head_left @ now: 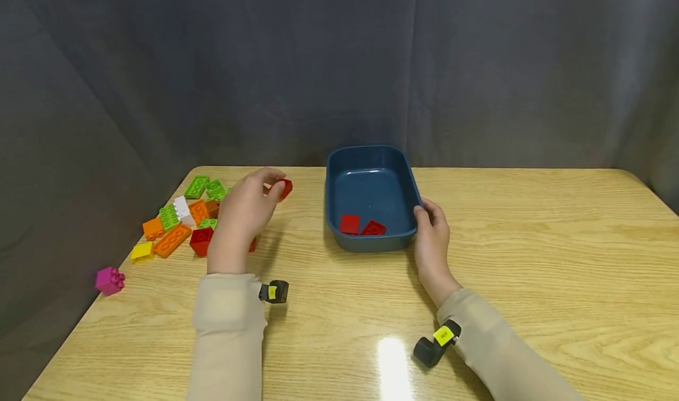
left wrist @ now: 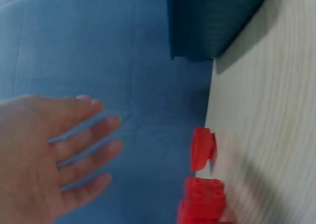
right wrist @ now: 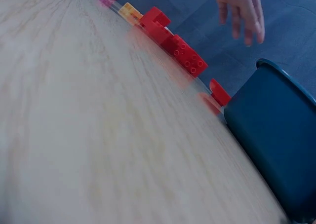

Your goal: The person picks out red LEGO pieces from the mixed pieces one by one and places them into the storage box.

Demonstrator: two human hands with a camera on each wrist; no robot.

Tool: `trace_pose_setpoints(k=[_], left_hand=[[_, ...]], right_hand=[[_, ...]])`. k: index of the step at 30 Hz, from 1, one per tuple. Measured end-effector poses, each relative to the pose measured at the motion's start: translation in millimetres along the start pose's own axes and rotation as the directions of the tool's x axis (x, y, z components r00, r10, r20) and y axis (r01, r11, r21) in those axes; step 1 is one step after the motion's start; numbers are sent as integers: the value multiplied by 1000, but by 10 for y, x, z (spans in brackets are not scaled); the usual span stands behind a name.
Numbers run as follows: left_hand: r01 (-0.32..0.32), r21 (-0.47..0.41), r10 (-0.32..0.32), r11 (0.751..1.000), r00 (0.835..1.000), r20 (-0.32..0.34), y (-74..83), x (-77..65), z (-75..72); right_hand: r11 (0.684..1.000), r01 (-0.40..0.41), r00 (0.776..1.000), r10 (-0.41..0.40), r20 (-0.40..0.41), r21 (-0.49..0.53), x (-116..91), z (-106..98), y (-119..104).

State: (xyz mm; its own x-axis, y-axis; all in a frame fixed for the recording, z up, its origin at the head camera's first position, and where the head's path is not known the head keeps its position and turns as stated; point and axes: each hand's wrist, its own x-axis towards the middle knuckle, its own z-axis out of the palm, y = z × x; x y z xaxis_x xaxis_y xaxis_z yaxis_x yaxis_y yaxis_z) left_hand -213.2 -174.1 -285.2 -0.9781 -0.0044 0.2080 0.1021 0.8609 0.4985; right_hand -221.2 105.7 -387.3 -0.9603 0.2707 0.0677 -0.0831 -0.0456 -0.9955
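My left hand (head_left: 245,209) is held above the table at the left, its fingers loosely extended and nothing in its grasp in the left wrist view. Beyond its fingertips a red brick (head_left: 287,189) lies on the table; in the left wrist view this brick (left wrist: 200,149) is clearly apart from the hand. With thumb and fingers my right hand (head_left: 432,247) grips the near right corner of a dark blue plastic bin (head_left: 366,245). Inside the bin, against its near wall, are a red block (head_left: 349,223) and a studded red brick (head_left: 373,228).
Several toy bricks lie at the left, partly hidden by the left hand: an orange brick (head_left: 172,240), a white brick (head_left: 183,210), a red brick (head_left: 201,242), a yellow brick (head_left: 142,252) and green ones. A magenta brick (head_left: 110,280) sits at the table's left edge. A dark curtain (head_left: 371,65) hangs behind.
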Motion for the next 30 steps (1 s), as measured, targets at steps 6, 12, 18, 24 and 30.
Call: trace_pose_setpoints(k=[6, 12, 18, 24, 30], left_hand=[[126, 64, -124, 990, 992, -34, -55, 27, 104], [274, 88, -266, 958, 959, -96, -98, 29, 209], [275, 97, -269, 956, 960, -75, -118, 60, 263], [264, 182, -262, 947, 965, -34, -128, 68, 297], [249, 247, -255, 937, 967, -9, -144, 54, 313]], right_hand=[[1000, 9, 1000, -9, 0, 5, -7, -2, -2], [1000, 8, 1000, -8, 0, 12, -3, -3, -9], [1000, 1, 1000, -1, 5, 13, -4, -7, -26], [1000, -3, 1000, 3, 8, 27, -4, -15, -22], [1000, -3, 1000, 3, 10, 25, -9, -13, -17]])
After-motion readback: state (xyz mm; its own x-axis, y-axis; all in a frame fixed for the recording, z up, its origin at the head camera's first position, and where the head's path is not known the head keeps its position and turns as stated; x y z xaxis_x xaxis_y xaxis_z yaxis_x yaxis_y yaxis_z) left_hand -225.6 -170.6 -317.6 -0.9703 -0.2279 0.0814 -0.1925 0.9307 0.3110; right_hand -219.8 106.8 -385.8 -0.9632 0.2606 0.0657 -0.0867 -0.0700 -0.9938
